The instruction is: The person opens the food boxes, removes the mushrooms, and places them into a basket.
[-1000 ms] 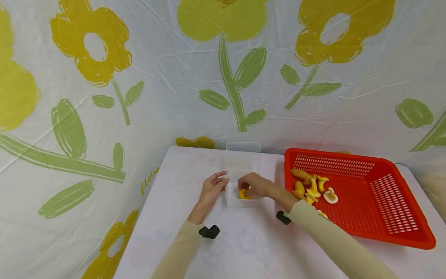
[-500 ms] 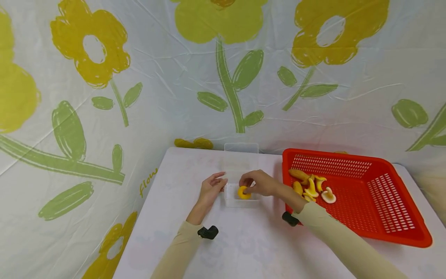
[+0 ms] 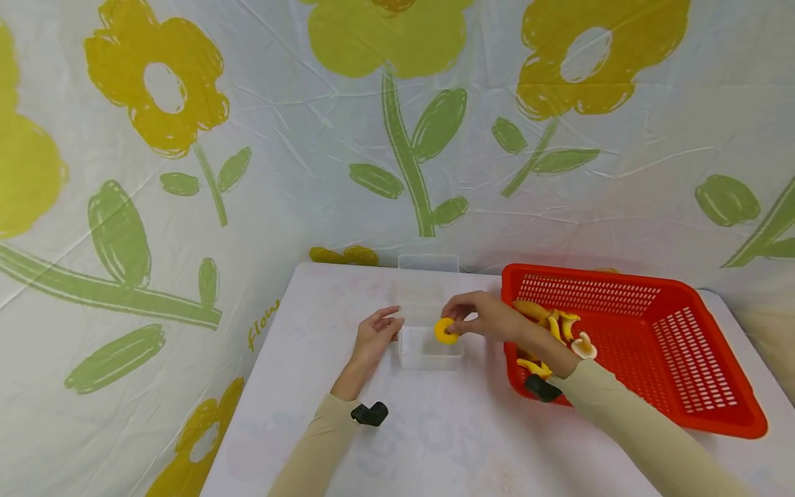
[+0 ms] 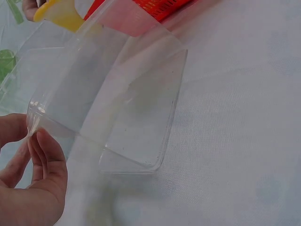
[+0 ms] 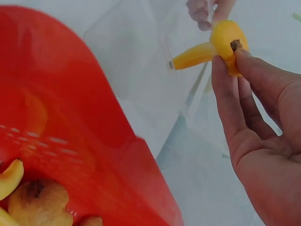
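In the head view, my right hand (image 3: 481,316) pinches a yellow mushroom (image 3: 444,331) over the right side of a clear plastic box (image 3: 428,362). The right wrist view shows my thumb and fingertips at the mushroom's round cap (image 5: 225,35), by a dark spot, while its pale yellow stem (image 5: 193,55) points away from the hand. My left hand (image 3: 373,338) stays at the box's left side. In the left wrist view its thumb and fingers pinch the box's corner (image 4: 36,110). The hinged lid (image 3: 428,279) stands raised behind the box.
A red perforated basket (image 3: 627,386) stands on the right of the white-covered table (image 3: 397,442). Several yellow and brown mushrooms (image 3: 568,323) lie at its left end, partly behind my right forearm. A flower-printed cloth (image 3: 273,172) hangs behind and to the left.
My right hand has raised the yellow mushroom from inside the box and moved it right, toward the rim. The left hand has kept its place at the box's left side.
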### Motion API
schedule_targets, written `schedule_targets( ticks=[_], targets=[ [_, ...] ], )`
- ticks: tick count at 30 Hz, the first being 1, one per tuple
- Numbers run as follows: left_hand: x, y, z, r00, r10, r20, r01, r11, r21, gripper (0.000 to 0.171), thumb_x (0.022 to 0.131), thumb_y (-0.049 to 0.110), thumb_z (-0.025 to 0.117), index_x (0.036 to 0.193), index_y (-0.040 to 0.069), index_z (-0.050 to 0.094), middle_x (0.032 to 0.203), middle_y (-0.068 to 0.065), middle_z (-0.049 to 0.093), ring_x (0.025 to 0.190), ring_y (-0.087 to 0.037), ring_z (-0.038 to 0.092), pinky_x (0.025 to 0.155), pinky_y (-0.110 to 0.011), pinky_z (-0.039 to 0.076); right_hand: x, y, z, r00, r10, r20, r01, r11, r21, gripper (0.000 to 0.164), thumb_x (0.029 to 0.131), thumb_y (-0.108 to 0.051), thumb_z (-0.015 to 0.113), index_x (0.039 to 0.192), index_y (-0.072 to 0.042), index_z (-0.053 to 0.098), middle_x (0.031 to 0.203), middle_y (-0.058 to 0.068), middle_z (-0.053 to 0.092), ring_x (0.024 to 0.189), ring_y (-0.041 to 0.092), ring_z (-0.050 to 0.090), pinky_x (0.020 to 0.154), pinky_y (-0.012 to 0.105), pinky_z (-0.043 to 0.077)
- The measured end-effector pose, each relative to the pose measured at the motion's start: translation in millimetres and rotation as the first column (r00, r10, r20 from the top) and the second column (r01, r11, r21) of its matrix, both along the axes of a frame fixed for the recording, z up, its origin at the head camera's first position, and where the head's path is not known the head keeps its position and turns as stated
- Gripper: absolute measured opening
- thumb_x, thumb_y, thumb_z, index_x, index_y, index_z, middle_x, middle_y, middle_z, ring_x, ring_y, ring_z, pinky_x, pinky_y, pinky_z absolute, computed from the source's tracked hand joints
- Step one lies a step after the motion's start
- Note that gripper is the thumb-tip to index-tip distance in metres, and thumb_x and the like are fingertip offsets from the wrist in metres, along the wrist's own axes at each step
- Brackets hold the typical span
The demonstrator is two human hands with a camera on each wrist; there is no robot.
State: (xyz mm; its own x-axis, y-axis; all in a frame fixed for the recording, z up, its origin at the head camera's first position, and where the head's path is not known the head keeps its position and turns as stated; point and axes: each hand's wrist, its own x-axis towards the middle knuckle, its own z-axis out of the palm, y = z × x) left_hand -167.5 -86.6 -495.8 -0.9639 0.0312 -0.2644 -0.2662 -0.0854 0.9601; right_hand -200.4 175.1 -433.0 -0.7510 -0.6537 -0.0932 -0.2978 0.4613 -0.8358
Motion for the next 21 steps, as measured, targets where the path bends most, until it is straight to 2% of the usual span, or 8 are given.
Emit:
schedule_targets(
  ticks=[5,10,15,21],
  targets=[
    [-0.2,0,-1.6,1.0,-0.004,-0.001,0.004,1.0,-0.009,0.038,0.097,0.004,0.069,0.134,-0.006,0.062,0.098,-0.007,0.067,0.083,-0.017,0.06,0.071,-0.02,0.053,3.2,14,5.3,0.998,-0.058,0.009,0.058,0.998,-0.012,0.024,0.094,-0.011,0.076,0.117,-0.005,0.072,0.104,0.003,0.072,0.095,0.022,0.064,0.086,0.026,0.056],
    [-0.3,0,-3.4,1.0,-0.004,0.0,0.004,1.0,-0.008,0.04,0.098,0.005,0.069,0.135,-0.006,0.061,0.098,-0.008,0.066,0.081,-0.016,0.059,0.071,-0.02,0.053,8.2,28,9.7,0.996,-0.091,0.015,0.092,0.995,-0.048,0.023,0.094,-0.012,0.076,0.115,-0.004,0.072,0.104,0.006,0.072,0.094,0.024,0.065,0.083,0.021,0.056],
    [0.1,0,-3.4,1.0,-0.004,-0.002,0.004,1.0,0.004,0.04,0.098,0.004,0.069,0.135,-0.007,0.06,0.097,-0.008,0.066,0.082,-0.018,0.059,0.07,-0.02,0.053,13.2,40,16.3,0.993,-0.121,0.003,0.121,0.992,-0.041,0.024,0.092,-0.012,0.078,0.114,-0.003,0.072,0.103,0.007,0.071,0.093,0.024,0.065,0.082,0.02,0.056],
    [1.7,1,-2.3,1.0,-0.008,-0.006,0.009,1.0,0.003,0.04,0.098,0.003,0.068,0.135,-0.007,0.06,0.096,-0.008,0.065,0.08,-0.015,0.058,0.07,-0.019,0.052,19.4,58,23.6,0.988,-0.157,0.005,0.157,0.987,-0.021,0.024,0.092,-0.012,0.078,0.113,-0.003,0.072,0.102,0.008,0.071,0.093,0.024,0.067,0.081,0.022,0.057]
  ],
)
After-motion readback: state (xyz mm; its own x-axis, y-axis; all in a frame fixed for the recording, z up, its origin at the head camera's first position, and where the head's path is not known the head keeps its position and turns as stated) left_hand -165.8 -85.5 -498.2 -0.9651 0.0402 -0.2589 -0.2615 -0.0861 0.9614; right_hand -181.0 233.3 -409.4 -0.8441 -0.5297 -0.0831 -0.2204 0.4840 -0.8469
